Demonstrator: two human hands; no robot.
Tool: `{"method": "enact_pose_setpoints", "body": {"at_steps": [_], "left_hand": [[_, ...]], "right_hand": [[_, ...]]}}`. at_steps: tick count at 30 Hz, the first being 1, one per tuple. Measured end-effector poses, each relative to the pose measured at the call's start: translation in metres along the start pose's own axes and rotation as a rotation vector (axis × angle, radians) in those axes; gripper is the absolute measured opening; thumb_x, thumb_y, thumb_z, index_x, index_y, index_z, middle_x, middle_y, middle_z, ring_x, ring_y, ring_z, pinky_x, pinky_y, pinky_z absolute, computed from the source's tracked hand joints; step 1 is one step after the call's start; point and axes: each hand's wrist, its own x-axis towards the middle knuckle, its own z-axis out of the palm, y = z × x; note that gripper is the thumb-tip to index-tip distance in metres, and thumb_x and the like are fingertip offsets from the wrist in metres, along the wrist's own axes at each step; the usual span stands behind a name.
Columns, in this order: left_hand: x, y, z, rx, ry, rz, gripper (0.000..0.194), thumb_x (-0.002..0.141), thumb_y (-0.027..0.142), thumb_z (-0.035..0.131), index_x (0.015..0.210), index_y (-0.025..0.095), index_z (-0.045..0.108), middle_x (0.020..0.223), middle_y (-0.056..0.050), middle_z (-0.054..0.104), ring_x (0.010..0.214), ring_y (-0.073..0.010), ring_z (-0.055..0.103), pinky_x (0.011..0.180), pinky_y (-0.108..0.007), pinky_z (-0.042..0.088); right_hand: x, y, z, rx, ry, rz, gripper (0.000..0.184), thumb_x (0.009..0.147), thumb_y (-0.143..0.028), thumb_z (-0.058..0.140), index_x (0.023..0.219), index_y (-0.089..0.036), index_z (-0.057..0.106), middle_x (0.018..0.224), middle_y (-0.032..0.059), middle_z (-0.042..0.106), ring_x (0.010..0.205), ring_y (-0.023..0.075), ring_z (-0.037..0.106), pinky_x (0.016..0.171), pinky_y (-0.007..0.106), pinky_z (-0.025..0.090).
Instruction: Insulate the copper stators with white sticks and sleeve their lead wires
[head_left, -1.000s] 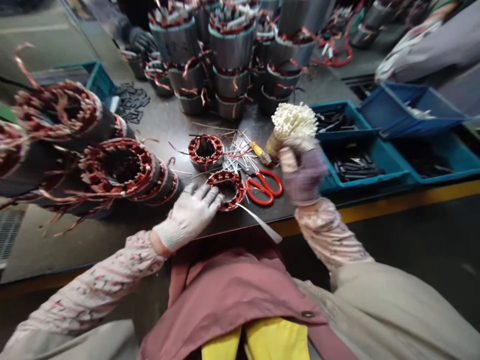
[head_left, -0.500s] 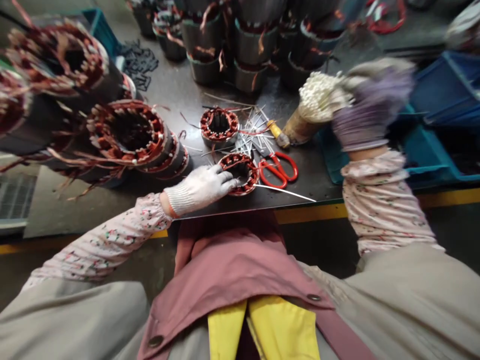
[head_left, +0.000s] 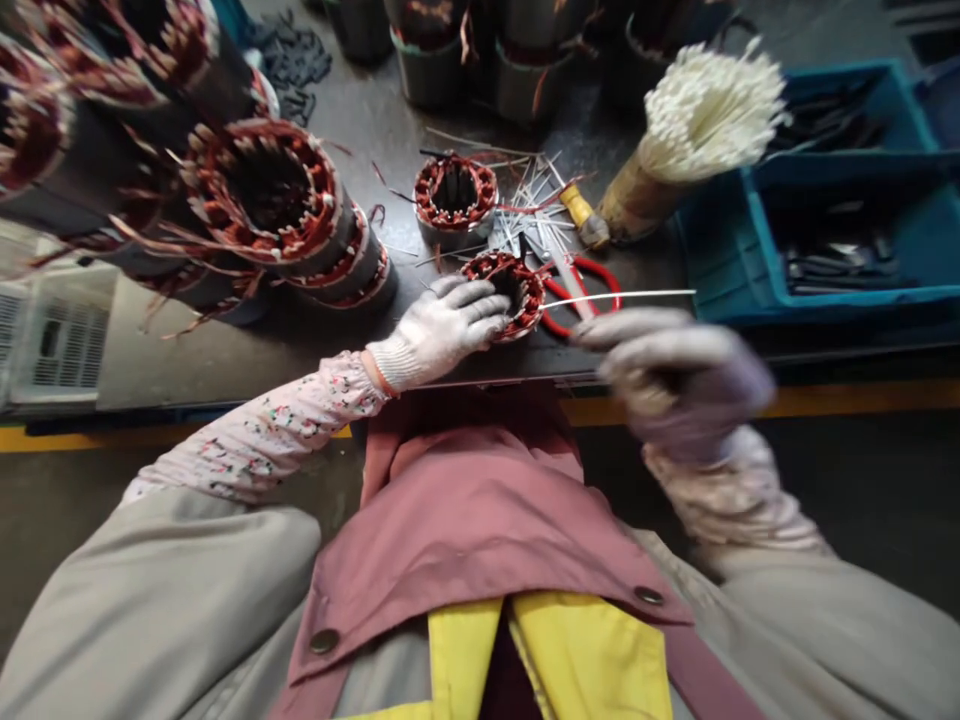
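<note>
Logging two gloved hands at a dark metal bench [head_left: 352, 120]; we see the left hand [head_left: 442, 332], in a white knit glove, spread wide and loose over a small copper-wound motor stator [head_left: 504, 290], its fingers lying across the rim; the stator sits on the bench near the front edge, in front of the person; the right hand [head_left: 675, 385], in a stained mauve glove, is blurred, its fingers curled into a narrow shape; we cannot tell whether they hold anything; a thin white strip [head_left: 619, 295] runs from the stator out to the right, just above those fingers; red-handled scissors [head_left: 581, 300] lie partly under the strip, just beside the stator; loose white sticks [head_left: 532, 225] and a yellow-handled tool [head_left: 579, 205] lie behind it; a second small stator [head_left: 455, 195] sits just left of the sticks; a bound bunch of white ties [head_left: 705, 110] lies beside a blue crate [head_left: 847, 240] of dark parts; large stators [head_left: 262, 190] crowd the left.
</note>
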Motion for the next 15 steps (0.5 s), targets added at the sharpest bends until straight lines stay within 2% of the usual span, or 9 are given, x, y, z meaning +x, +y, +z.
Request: {"method": "enact_pose_setpoints", "body": {"at_steps": [3, 6, 10, 15], "left_hand": [[0.005, -0.002, 0.002, -0.031, 0.002, -0.012, 0.032, 0.096, 0.027, 0.061, 0.125, 0.017, 0.068, 0.126, -0.013, 0.071, 0.122, -0.0267, 0.062, 0.111, -0.048, 0.044], [0.009, -0.002, 0.001, -0.022, -0.016, -0.076, 0.041, 0.092, 0.028, 0.065, 0.131, 0.014, 0.064, 0.122, -0.015, 0.071, 0.118, -0.0279, 0.064, 0.11, -0.048, 0.045], [0.011, 0.002, -0.004, -0.002, -0.05, -0.153, 0.051, 0.09, 0.031, 0.067, 0.138, 0.015, 0.06, 0.115, -0.014, 0.071, 0.116, -0.0304, 0.063, 0.106, -0.047, 0.048], [0.011, -0.001, -0.004, -0.048, -0.031, -0.142, 0.046, 0.09, 0.032, 0.066, 0.133, 0.015, 0.063, 0.116, -0.014, 0.071, 0.114, -0.029, 0.064, 0.109, -0.049, 0.047]], "right_hand": [[-0.069, 0.006, 0.02, 0.165, -0.031, -0.02, 0.004, 0.091, -0.025, 0.07, 0.088, -0.025, 0.067, 0.096, 0.0064, 0.079, 0.094, 0.0229, 0.076, 0.08, 0.038, 0.066], [-0.102, 0.013, 0.026, 0.182, -0.041, 0.027, 0.007, 0.092, -0.018, 0.067, 0.095, -0.025, 0.066, 0.105, 0.0068, 0.078, 0.1, 0.0233, 0.076, 0.086, 0.04, 0.065], [-0.103, 0.017, 0.027, 0.168, -0.059, 0.058, 0.012, 0.092, -0.014, 0.066, 0.097, -0.025, 0.066, 0.108, 0.0063, 0.078, 0.101, 0.0212, 0.076, 0.086, 0.036, 0.065], [-0.091, 0.019, 0.032, 0.193, -0.105, -0.006, 0.01, 0.091, -0.015, 0.067, 0.095, -0.024, 0.064, 0.103, 0.0067, 0.079, 0.1, 0.0206, 0.076, 0.084, 0.034, 0.065]]}}
